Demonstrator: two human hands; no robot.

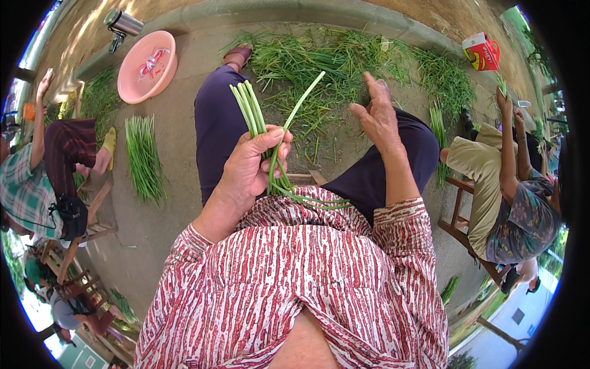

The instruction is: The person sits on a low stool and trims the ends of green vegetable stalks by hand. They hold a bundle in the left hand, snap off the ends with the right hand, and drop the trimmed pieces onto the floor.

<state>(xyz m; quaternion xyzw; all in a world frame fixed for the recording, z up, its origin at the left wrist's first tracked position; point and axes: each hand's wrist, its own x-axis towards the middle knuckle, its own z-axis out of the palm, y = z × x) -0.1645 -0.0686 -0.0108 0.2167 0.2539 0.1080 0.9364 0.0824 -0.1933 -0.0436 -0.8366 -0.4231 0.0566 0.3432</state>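
My left hand [251, 163] is closed around a small bunch of green stalks [249, 106], which look like garlic scapes. One pale-ended stalk [305, 99] leans away from the others, pinched near my thumb. The thin lower ends of the bunch curl across my lap. Over my right knee, my right hand [379, 108] holds nothing, its index finger stretched out and thumb apart. Beyond my knees a wide heap of loose green stalks and leaves [313, 60] covers the ground. A neat pile of stalks [143, 157] lies to the left of my leg.
A pink plastic basin [147, 67] holding a ribbon-like item stands at upper left near a metal flask [124, 23]. A red carton [481, 51] rests beyond the kerb [295, 10]. People sit on wooden chairs at both sides. Another stalk pile [438, 133] lies by my right knee.
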